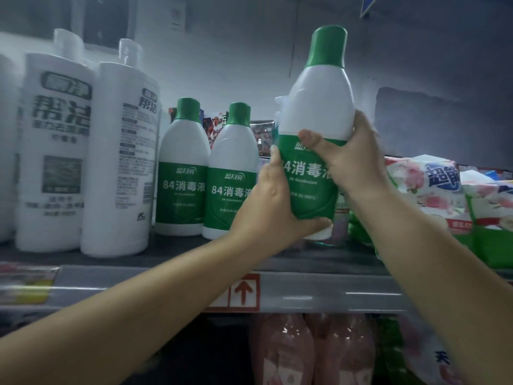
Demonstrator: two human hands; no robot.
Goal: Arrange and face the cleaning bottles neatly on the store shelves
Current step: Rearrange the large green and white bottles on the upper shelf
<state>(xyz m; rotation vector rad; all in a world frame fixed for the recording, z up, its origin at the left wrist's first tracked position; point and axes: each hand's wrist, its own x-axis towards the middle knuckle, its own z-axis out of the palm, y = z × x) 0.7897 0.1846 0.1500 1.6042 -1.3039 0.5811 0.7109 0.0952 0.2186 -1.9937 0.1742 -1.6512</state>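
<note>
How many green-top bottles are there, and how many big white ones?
Green-capped bottles: 3, namely two on the shelf and one held bottle between the left hand and right hand.
Tall white bottles: 2 in clear view.
Total: 5.

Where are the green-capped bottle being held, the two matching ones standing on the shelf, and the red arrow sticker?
Held bottle (319,107): head view, white shoulder.
Left standing bottle (181,187): head view, green label.
Right standing bottle (230,190): head view, green label.
Arrow sticker (243,293): head view, the arrow.
</note>
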